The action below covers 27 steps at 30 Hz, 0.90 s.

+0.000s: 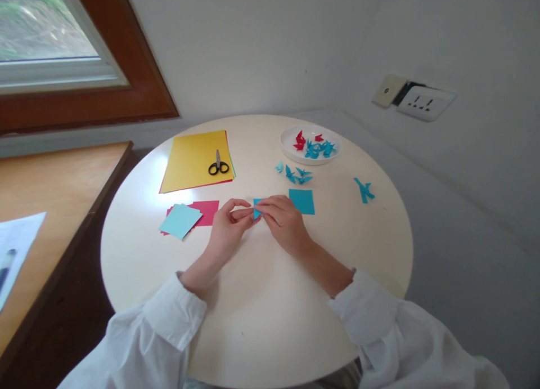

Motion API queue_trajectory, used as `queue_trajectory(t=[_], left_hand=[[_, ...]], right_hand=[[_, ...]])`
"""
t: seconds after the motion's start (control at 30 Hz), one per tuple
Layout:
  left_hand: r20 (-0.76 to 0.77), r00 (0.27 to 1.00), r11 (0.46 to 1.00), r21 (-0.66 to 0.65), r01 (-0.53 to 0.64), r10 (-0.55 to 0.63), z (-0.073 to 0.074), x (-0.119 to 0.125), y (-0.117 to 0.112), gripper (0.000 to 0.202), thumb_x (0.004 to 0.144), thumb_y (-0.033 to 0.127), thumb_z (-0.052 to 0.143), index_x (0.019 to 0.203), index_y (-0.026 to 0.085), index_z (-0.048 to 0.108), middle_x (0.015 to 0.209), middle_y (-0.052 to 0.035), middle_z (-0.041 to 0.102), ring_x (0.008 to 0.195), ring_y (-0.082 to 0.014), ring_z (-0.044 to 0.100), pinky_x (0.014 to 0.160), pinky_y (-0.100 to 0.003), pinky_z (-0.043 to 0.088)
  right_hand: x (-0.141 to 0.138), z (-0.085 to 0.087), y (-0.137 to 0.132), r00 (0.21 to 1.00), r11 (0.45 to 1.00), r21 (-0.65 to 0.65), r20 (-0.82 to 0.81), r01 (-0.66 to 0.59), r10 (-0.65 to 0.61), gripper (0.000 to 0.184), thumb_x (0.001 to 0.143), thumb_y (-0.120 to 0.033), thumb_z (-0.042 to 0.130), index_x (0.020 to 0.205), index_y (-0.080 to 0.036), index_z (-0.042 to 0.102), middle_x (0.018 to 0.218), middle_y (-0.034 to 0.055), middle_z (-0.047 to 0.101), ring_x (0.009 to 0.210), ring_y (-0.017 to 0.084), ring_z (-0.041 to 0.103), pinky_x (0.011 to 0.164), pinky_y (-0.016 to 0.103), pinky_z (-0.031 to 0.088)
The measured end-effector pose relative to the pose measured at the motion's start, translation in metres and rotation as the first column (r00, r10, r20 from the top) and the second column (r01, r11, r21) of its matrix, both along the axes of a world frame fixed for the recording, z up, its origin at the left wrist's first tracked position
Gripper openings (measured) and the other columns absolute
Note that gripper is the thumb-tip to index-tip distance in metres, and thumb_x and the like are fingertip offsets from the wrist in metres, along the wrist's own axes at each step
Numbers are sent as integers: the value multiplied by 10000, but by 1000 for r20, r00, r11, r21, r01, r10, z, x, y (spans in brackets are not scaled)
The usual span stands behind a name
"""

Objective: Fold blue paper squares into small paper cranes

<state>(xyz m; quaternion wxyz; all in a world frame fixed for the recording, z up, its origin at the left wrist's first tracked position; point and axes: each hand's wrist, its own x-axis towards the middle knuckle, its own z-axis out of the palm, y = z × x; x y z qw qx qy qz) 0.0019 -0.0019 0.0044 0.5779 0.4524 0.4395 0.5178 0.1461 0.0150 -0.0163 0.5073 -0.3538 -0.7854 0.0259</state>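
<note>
Between my two hands is a small folded piece of blue paper (257,208), partly hidden by my fingers. My left hand (230,223) grips its left side with thumb and fingertips. From the right, my right hand (286,223) pinches the same paper, fingers laid over its top. A flat blue paper square (302,202) lies just beyond my right hand. Left of my left hand, a light-blue paper square (181,221) rests on top of pink paper squares (207,212). Several folded blue paper cranes (299,176) sit on the table past my hands.
A white plate (289,154) at the back holds red and blue paper cranes. Scissors (218,165) lie on yellow sheets (189,155) at the back left. Blue paper strips (363,191) are at the right of the round white table (261,332). A wooden desk (71,192) stands left.
</note>
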Motion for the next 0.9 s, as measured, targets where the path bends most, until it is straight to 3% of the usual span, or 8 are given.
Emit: queue_trajectory(t=[0.47,0.7,0.9], left_hand=[[-28,999,1000,3,-25,25,2,-2,-1,203,663,184,649,830,177,533,653,19,681,656,-107,633,739,-287,504],[-67,998,1000,20,-9,10,1,-2,0,229,665,244,692,816,171,536,651,11,673,646,-113,630,673,-252,493],[-126,990,997,65,-49,57,-2,-5,4,253,618,189,695,812,170,535,709,-12,685,695,-150,646,664,-270,490]], right_hand=[[2,0,0,995,999,-10,95,-34,35,262,858,-97,469,964,-218,676,964,78,666,938,191,564,827,355,482],[1,0,0,993,1000,-4,117,-30,30,266,854,-90,453,951,-198,676,968,94,655,939,196,560,833,366,487],[1,3,-4,1000,997,-74,1,5,-5,394,780,-25,408,1015,-231,648,1052,74,628,1021,203,544,880,410,467]])
